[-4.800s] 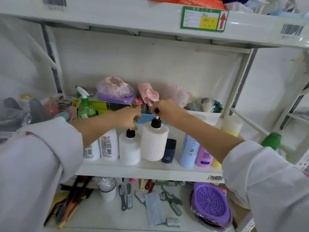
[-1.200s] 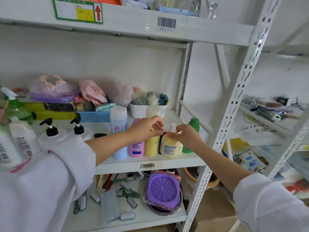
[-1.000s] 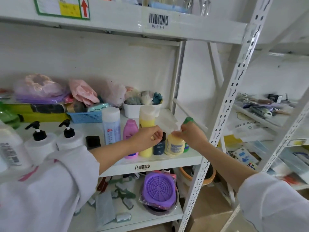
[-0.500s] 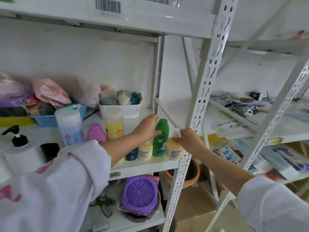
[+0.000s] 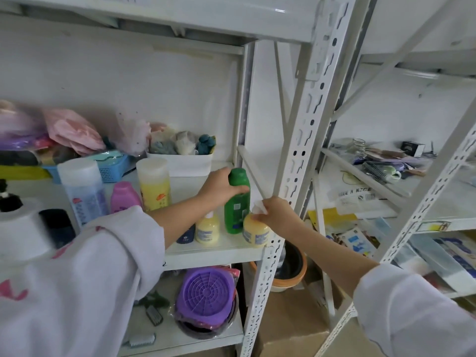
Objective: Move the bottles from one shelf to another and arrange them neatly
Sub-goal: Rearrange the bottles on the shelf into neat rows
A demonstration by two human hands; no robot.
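My left hand (image 5: 219, 188) grips the upper part of a green bottle (image 5: 236, 211) standing near the right end of the white middle shelf (image 5: 213, 249). My right hand (image 5: 277, 212) holds the white cap of a small yellow bottle (image 5: 255, 231) at the shelf's front right corner. Between my forearm and the green bottle stands another small yellow bottle (image 5: 207, 228), with a dark blue bottle (image 5: 186, 235) partly hidden behind my arm. Further left stand a tall yellow bottle (image 5: 154, 184), a pink bottle (image 5: 125, 197) and a pale blue bottle (image 5: 83, 189).
A perforated white upright post (image 5: 296, 163) stands right beside my right hand. A white tub (image 5: 180, 162) and a blue basket (image 5: 113, 166) sit behind the bottles. A purple round item (image 5: 207, 295) lies on the lower shelf. A second rack (image 5: 386, 202) at right holds brushes and packets.
The view has swung right since the pump bottles. My left hand went from the tall yellow bottle to the green bottle and closed round it. My right hand stays on the small yellow bottle's cap.
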